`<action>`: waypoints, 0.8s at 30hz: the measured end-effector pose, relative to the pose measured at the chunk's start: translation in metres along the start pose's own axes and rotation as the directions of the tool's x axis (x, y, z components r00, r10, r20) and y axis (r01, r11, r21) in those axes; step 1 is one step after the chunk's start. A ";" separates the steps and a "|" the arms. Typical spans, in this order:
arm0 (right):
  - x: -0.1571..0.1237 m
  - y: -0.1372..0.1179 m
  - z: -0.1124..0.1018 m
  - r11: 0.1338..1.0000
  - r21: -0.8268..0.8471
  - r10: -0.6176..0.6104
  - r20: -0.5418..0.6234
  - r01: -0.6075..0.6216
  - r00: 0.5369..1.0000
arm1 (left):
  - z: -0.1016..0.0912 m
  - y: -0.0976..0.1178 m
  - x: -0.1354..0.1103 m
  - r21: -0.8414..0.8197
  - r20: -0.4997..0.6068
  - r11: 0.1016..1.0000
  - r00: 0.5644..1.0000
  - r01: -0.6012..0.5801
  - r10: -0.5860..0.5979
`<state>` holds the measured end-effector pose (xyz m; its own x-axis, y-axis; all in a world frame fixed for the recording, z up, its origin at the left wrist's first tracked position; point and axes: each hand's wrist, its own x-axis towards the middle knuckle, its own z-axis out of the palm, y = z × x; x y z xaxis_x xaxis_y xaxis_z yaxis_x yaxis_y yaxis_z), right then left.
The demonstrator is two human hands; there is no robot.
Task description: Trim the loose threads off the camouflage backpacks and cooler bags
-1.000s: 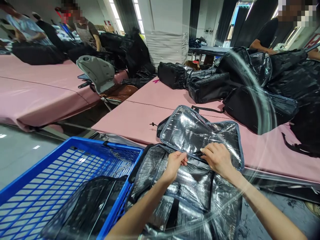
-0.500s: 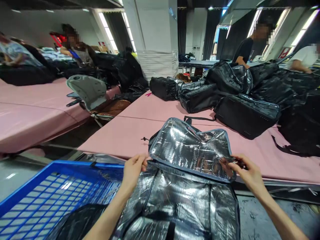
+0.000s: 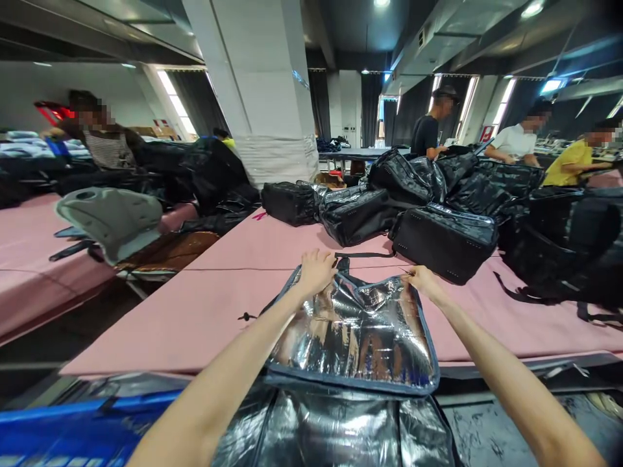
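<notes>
A bag with a shiny silver lining (image 3: 355,337) lies in front of me, its blue-edged flap spread over the edge of the pink table. My left hand (image 3: 316,272) is closed over the flap's far edge, left of centre. At the flap's far right corner, my right hand (image 3: 422,280) is closed with its fingertips near the trim. A small dark pointed tool, perhaps thread snips, pokes out of it; most of the tool is hidden. The bag's silver body (image 3: 341,425) hangs toward me below the table edge.
Several black bags (image 3: 445,240) are heaped on the pink table (image 3: 170,318) at the back and right. A blue crate (image 3: 63,421) stands at lower left. Beyond it is a grey chair (image 3: 109,217). Several people work farther off near a white pillar (image 3: 253,84).
Both hands have moved from the flap's near side to its far edge. The flap lies flatter on the table. My view has tilted up and turned right, showing less of the blue crate.
</notes>
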<state>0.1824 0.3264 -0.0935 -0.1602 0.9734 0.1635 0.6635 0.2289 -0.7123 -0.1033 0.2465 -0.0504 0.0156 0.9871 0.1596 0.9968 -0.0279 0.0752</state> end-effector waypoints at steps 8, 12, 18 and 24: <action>-0.055 0.007 -0.033 0.991 -0.013 -0.134 -0.178 0.134 0.975 | -0.022 -0.013 -0.007 -0.019 0.096 0.998 0.994 -0.058 0.060; -0.065 0.009 -0.040 0.986 0.018 -0.151 -0.346 0.167 0.926 | -0.026 -0.005 -0.030 -0.026 -0.280 0.997 0.958 -0.072 0.062; -0.064 0.010 -0.037 0.985 0.105 -0.097 -0.308 0.135 0.946 | -0.025 -0.042 -0.024 -0.554 -0.085 0.832 0.992 0.028 -0.090; -0.059 0.024 -0.034 0.970 0.232 0.000 -0.307 0.075 0.952 | -0.031 -0.078 -0.030 -0.873 0.207 0.426 0.971 0.238 -0.120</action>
<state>0.2325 0.2752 -0.0972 0.0719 0.9280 0.3655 0.4620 0.2937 -0.8368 -0.1838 0.2144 -0.0300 -0.0878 0.9945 -0.0574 0.3600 0.0854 0.9290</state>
